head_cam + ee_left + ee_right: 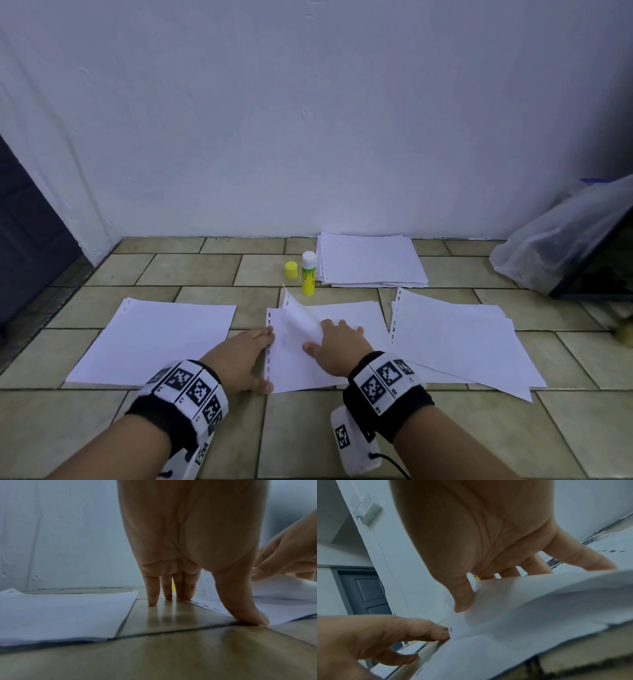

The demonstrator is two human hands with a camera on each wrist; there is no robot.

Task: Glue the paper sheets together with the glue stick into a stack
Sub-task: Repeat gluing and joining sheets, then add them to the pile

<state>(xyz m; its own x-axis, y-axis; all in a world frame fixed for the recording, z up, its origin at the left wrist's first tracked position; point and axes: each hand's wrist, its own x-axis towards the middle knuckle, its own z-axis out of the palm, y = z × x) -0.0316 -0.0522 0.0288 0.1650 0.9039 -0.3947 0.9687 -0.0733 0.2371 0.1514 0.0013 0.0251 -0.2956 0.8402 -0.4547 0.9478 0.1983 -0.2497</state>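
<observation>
The middle paper stack [346,363] lies on the tiled floor in front of me. Its top sheet [298,318] is curled up at the punched left edge. My right hand [322,337] pinches this lifted sheet [539,599] between thumb and fingers, and the paper hides the fingertips in the right wrist view. My left hand [269,358] is flat with straight fingers. Its thumb [254,618] presses the stack's near left corner and its fingertips [152,601] touch the floor beside the punched edge. The yellow glue stick [308,273] stands uncapped behind the stack, with its cap [291,269] beside it.
A paper pile [154,342] lies to the left, a looser pile [455,339] to the right, and another stack [371,259] by the white wall. A plastic bag [561,236] over a dark object sits at the far right. A dark door [24,240] is at the left.
</observation>
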